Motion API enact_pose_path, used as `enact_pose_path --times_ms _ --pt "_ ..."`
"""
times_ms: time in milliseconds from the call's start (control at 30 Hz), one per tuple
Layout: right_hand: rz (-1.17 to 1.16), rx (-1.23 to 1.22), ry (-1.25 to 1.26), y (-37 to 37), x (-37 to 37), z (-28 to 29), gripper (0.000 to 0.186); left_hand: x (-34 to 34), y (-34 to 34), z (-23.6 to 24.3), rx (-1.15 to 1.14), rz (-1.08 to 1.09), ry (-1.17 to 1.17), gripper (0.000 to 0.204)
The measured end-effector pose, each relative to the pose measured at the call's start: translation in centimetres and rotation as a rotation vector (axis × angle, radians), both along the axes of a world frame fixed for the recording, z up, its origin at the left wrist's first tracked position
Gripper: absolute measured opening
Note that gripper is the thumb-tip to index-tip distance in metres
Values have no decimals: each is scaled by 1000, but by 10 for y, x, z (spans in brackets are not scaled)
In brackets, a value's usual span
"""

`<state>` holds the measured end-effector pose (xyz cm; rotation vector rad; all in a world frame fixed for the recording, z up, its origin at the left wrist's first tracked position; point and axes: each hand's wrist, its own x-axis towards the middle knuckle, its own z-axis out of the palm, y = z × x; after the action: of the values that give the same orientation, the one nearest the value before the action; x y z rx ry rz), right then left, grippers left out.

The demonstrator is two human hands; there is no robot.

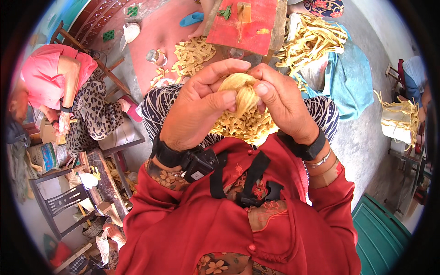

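Held up over my lap, a pale yellow folded bundle of strips [239, 87] sits between my two hands. My left hand [192, 107] grips it with the thumb on its near side and the fingers curled above. My right hand [288, 107] pinches its right side with thumb and index finger; its other fingertips are partly hidden. Just below, a heap of small folded yellow pieces [243, 128] rests in my lap on dark patterned cloth.
Ahead stands a red board table [233, 27], beside scattered pieces [192, 55] and a jar [156, 57]. Long strips [311, 39] and blue cloth [353, 91] lie right. A co-worker in pink [46, 78] sits left near chairs [59, 201]; another person [417, 78] is far right.
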<state>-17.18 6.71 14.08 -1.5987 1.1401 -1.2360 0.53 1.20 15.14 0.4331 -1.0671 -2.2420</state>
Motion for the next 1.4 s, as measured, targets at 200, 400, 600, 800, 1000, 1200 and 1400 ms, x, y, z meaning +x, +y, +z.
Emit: enact_pose_path --times_ms 200,400,600,800,1000,1200,1400 --pt "68 23 -34 4 -4 7 29 4 4 17 -171 -24 -201 44" --pt "-58 17 -97 3 6 -3 22 -12 -1 5 -1242 250 -445 43" --pt "-118 185 -340 4 6 1 24 -4 2 -13 -532 59 -334 46" --pt "-135 -59 -28 17 -18 -9 14 -6 -4 -2 -5 -140 45 50" --pt "-274 21 94 28 -26 -1 14 12 -22 4 183 17 121 48" --pt "-354 0 148 23 -24 -13 17 2 -29 5 -9 30 -129 53" --pt "-285 227 171 23 -23 -40 19 -4 -26 -29 -68 -27 -516 43"
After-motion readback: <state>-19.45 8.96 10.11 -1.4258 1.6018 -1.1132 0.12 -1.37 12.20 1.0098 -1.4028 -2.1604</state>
